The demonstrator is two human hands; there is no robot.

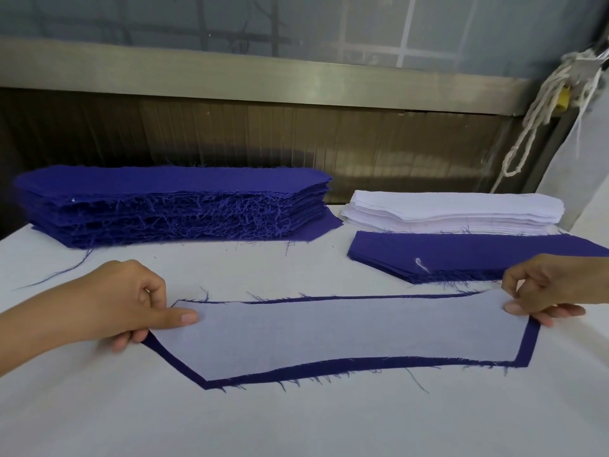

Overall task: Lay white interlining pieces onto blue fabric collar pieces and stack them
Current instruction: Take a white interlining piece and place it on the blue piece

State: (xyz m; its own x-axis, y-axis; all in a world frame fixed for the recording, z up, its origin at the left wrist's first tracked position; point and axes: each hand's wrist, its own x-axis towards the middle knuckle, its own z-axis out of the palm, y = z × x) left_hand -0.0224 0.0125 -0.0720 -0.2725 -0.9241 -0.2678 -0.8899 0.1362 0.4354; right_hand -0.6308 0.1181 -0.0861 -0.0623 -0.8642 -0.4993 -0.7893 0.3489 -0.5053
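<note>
Interlining (pixel 329 331) atop blue collar piece (pixel 296 370), blue edges showing, left hand (pixel 131 305) and right hand (pixel 547 288) pinching its ends

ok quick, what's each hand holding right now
left hand: thumb-and-finger grip on the left end of the white interlining piece and the blue collar piece under it
right hand: same grip on their right end

The person's left grip (pixel 131 303) and right grip (pixel 543 291) are bare, like the left forearm (pixel 43 328) and right forearm (pixel 593 278), with short, plain thumbnails (pixel 188 318).
</note>
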